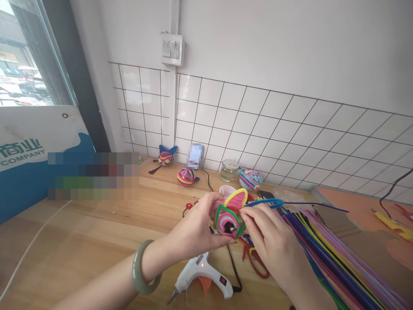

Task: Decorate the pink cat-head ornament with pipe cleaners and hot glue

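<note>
My left hand, with a green bangle on the wrist, is closed around a pipe-cleaner animal head. A pink ear edged in yellow stands on top, and a large ringed eye outlined in green faces me. The fingertips of my right hand are pinched at the head's upper right edge, beside a short red strip. A blue pipe-cleaner loop sticks out behind these fingers; whether it joins the head I cannot tell. Below the hands lies a white glue gun, nozzle to the left, its light red.
Several colored pipe cleaners lie at right. Red-handled scissors rest beside my right hand. Along the wall stand a blue-eared figure, a striped ball figure, a phone, a glass jar and a blue-pink figure.
</note>
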Available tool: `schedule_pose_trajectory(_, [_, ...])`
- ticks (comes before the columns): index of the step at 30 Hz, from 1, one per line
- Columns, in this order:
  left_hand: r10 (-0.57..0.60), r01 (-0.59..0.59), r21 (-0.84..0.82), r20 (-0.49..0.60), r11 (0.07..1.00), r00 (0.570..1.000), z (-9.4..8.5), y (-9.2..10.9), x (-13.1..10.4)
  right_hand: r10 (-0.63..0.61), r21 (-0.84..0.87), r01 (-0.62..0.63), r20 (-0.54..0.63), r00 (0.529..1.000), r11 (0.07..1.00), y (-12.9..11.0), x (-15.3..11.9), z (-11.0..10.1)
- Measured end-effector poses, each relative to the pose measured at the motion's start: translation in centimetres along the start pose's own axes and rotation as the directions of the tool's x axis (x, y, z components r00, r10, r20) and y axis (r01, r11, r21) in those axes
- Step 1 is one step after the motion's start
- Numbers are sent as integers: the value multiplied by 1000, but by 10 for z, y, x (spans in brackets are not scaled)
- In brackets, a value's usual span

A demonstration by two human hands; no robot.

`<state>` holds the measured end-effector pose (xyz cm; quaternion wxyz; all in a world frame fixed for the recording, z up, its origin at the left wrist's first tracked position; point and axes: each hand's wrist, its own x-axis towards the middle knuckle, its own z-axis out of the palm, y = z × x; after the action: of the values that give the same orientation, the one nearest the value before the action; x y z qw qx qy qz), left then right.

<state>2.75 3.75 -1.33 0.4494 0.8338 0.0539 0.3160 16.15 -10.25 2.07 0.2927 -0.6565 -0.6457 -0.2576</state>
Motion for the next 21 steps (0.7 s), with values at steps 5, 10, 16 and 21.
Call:
schedule_pose_trajectory(5, [118, -116, 128, -7, 985, 993, -1, 0, -3, -32, -16, 32, -15, 999, 999, -1, 2, -4])
schedule_pose_trajectory(10, [287, -289, 262, 48, 921, 957, -6, 3, -1, -52, -47, 53, 20, 998, 997, 2, 0, -7])
schedule_pose_trajectory(16, [265, -275, 265, 74, 924, 961, -7, 5, 1, -63, -55, 65, 30, 998, 996, 3, 0, -8])
schedule_pose_trajectory(21, [287, -298, 242, 79, 924, 955, -8, 6, 2, -58, -46, 58, 16, 998, 997, 3, 0, -8])
